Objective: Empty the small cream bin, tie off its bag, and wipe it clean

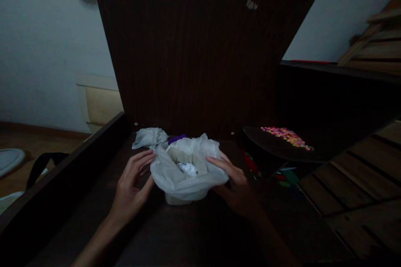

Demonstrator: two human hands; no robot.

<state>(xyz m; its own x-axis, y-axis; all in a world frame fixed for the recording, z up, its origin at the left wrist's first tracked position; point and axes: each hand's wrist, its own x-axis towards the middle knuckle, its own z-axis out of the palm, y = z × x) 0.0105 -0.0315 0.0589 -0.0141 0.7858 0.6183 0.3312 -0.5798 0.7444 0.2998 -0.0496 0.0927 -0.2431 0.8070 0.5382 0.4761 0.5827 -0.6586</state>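
A small pale bin [178, 199] stands upright on a dark wooden surface. It is lined with a white plastic bag [191, 185], whose rim is folded outward over the sides. Inside lies crumpled white paper [188, 169]. My left hand [133, 183] is at the bag's left edge, fingers curved and apart, its fingertips close to the plastic; I cannot tell whether they touch. On the other side, my right hand [234, 179] has its fingers over the bag's right rim, with the thumb side low beneath the overhanging plastic, partly in shadow.
A crumpled greyish plastic bag [150, 137] and something purple [177, 138] lie behind the bin. A tall dark panel [194, 50] rises at the back. To the right, a corner shelf [266, 139] bears small pink and yellow pieces [286, 135]. A raised edge [75, 167] runs along the left.
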